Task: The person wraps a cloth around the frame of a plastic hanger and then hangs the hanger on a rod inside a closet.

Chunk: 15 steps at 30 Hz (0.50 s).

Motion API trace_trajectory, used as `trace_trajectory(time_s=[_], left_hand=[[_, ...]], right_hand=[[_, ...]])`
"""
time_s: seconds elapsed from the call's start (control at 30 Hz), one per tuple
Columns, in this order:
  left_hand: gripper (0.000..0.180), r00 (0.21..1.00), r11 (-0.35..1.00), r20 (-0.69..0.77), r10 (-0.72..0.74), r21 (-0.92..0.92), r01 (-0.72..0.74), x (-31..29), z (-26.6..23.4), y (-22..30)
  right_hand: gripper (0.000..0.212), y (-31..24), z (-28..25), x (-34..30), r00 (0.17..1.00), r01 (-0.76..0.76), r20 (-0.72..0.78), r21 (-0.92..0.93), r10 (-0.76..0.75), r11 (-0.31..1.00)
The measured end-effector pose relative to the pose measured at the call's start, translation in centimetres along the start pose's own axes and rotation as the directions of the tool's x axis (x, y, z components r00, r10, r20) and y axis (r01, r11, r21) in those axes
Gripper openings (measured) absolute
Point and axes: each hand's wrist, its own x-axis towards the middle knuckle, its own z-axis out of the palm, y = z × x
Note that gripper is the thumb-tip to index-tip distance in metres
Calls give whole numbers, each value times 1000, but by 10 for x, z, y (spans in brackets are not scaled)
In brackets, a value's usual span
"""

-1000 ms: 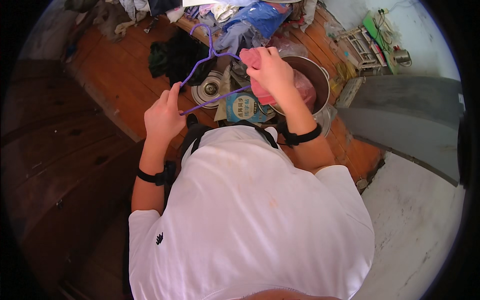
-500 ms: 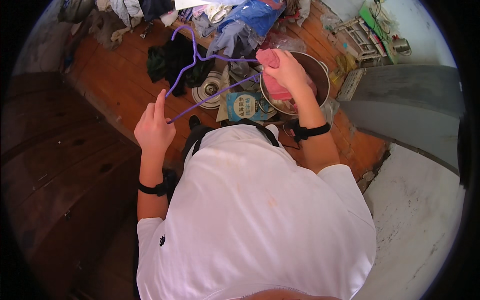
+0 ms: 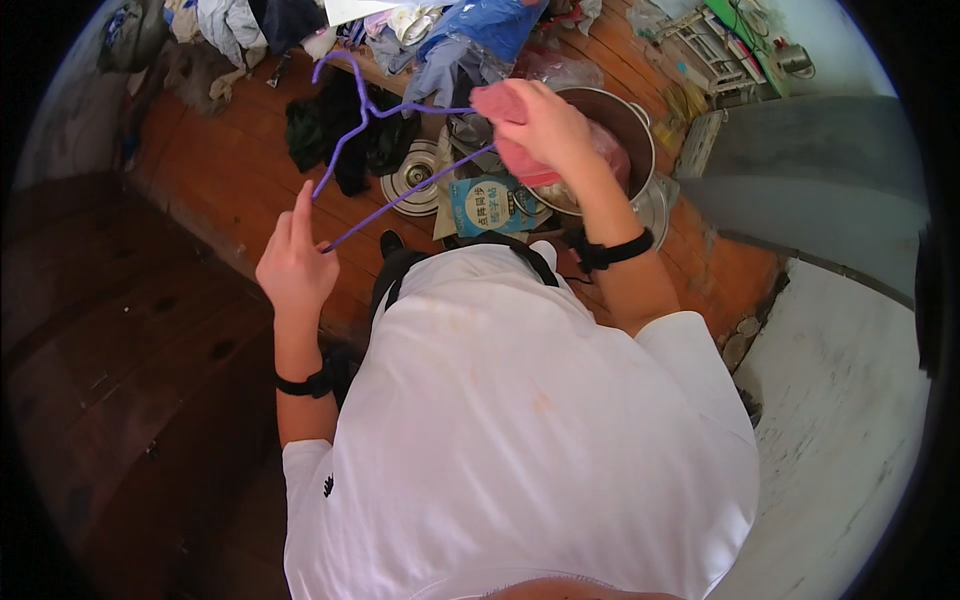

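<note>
A purple clothes hanger (image 3: 366, 104) is held up in front of me, its hook pointing away. My left hand (image 3: 298, 258) grips its left corner, with the index finger stretched along the upper bar. In my right hand (image 3: 548, 128) is a pink cloth (image 3: 508, 112), wrapped over the hanger's right end, so that end is hidden. Part of the cloth hangs below the hand, in front of a large metal pot (image 3: 641, 150). Black bands circle both of my forearms.
On the wooden floor (image 3: 215, 160) lie a dark garment (image 3: 345, 135), a round metal lid (image 3: 412, 178) and a blue booklet (image 3: 485, 205). Clothes and a blue plastic bag (image 3: 490, 28) are heaped at the back. Grey furniture (image 3: 800, 180) stands right; dark wooden furniture (image 3: 120, 290) stands left.
Both hands have shifted a little to the left with the hanger. The pink cloth has moved left along its right side, uncovering more of the pot.
</note>
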Motion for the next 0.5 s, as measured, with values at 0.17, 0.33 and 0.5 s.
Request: trace_trajectory(time_s=[0.17, 0.33, 0.5], left_hand=[[97, 1000, 999, 12, 16, 27, -16, -15, -7, -11], [98, 998, 999, 27, 48, -15, -48, -11, -3, -5], [100, 981, 981, 66, 183, -73, -178, 3, 9, 11]], right_hand=[[59, 41, 1, -15, 989, -85, 132, 135, 67, 987], [61, 16, 7, -6, 999, -9, 42, 203, 1, 979], [56, -67, 6, 6, 994, 86, 49, 216, -99, 973]])
